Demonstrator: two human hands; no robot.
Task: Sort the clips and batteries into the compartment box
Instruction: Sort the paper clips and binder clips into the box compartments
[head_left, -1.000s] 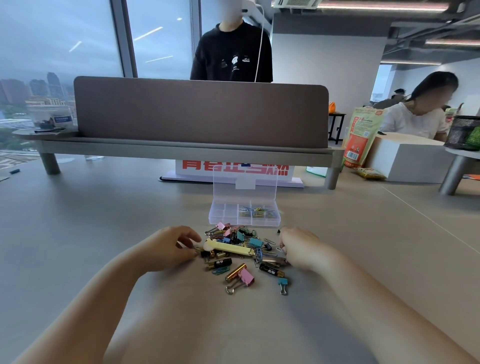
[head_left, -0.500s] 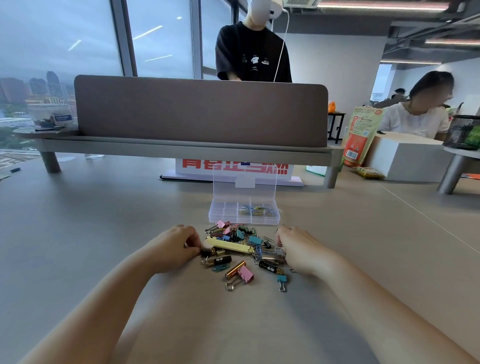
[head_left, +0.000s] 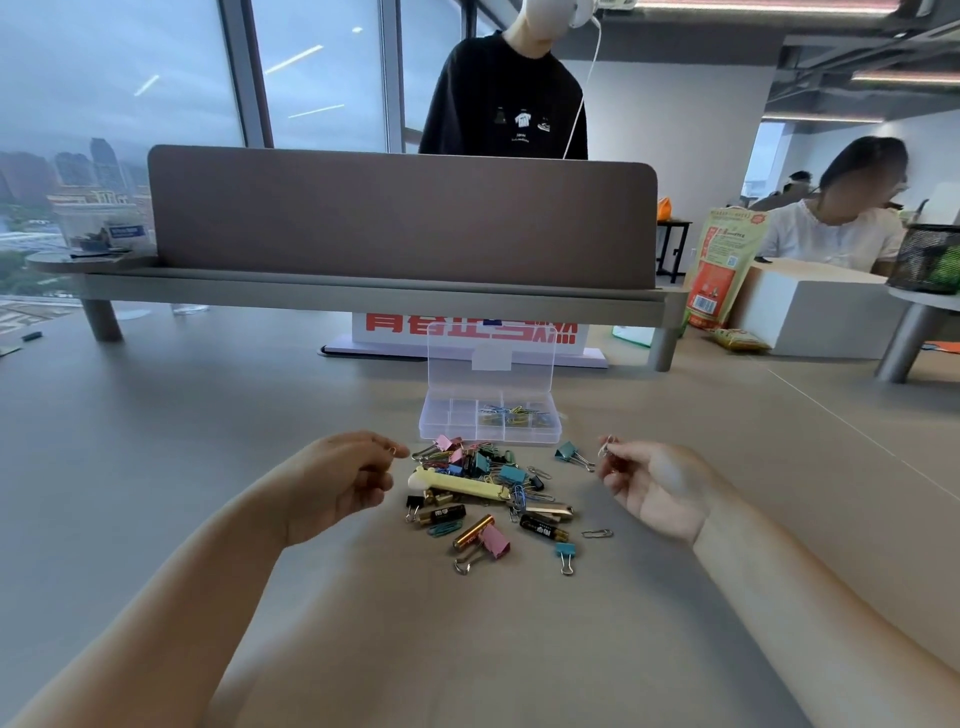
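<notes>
A clear compartment box stands open on the grey table, lid upright, with coloured paper clips in its right compartments. In front of it lies a pile of binder clips, paper clips, a yellow clip and several batteries. My left hand is left of the pile, pinching a small paper clip at its fingertips. My right hand is raised to the right of the pile, palm turned up, pinching a silver paper clip.
A grey desk divider on a raised shelf stands behind the box, with a person in a black top beyond it. A red-lettered white sign is under the shelf. At the right are an orange bag, a white box and a seated person.
Both hands have lifted off the pile and moved apart, each coming away with a small paper clip. A teal binder clip now lies apart at the pile's upper right.
</notes>
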